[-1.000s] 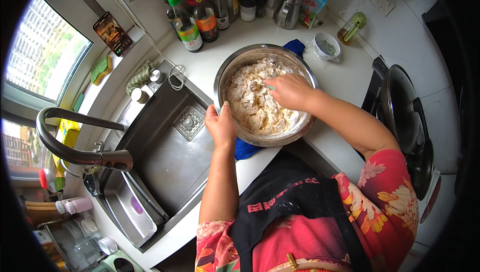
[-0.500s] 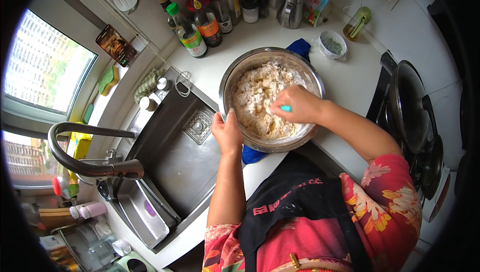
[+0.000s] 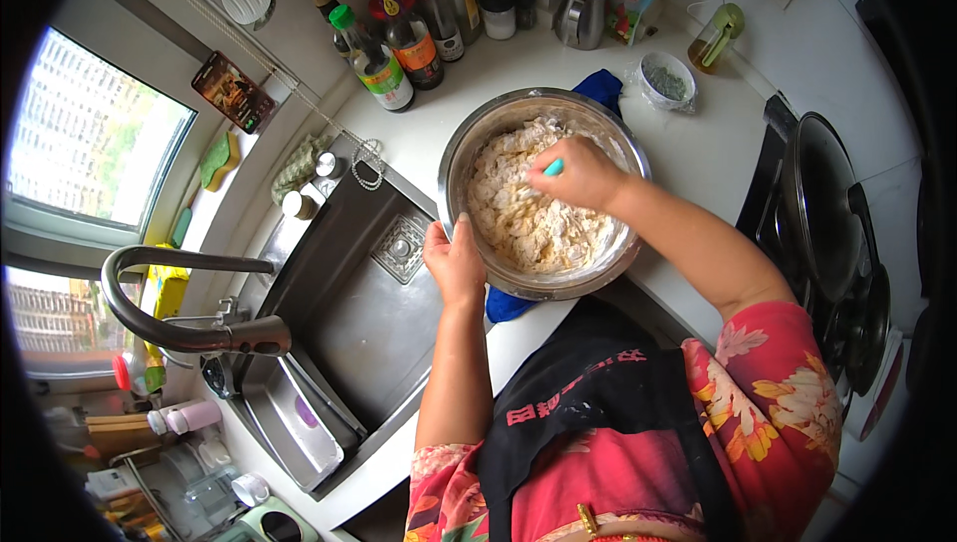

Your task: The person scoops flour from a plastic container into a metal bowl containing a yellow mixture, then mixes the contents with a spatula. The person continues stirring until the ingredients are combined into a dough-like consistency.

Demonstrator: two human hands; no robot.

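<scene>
A wide metal mixing bowl (image 3: 461,158) stands on a blue cloth (image 3: 508,307) at the counter's edge. Shaggy, floury dough (image 3: 543,233) in pale yellow and white clumps fills its bottom. My left hand (image 3: 457,261) grips the bowl's near-left rim, thumb over the edge and fingers against the outer wall. Inside the bowl, my right hand (image 3: 583,173) is closed round a utensil with a turquoise handle end (image 3: 553,168). The working end of that utensil points down into the dough, and I cannot make out its kind.
To the left lies a steel sink (image 3: 349,313) with an arched faucet (image 3: 189,258). Sauce bottles (image 3: 384,73) and a steel pitcher (image 3: 581,13) stand behind the bowl. A small wrapped bowl of green bits (image 3: 666,81) sits behind right, and a lidded pan (image 3: 822,208) on the right.
My right hand has moved up and slightly left within the bowl with the utensil, and the dough clumps have shifted. The left hand keeps its grip on the rim.
</scene>
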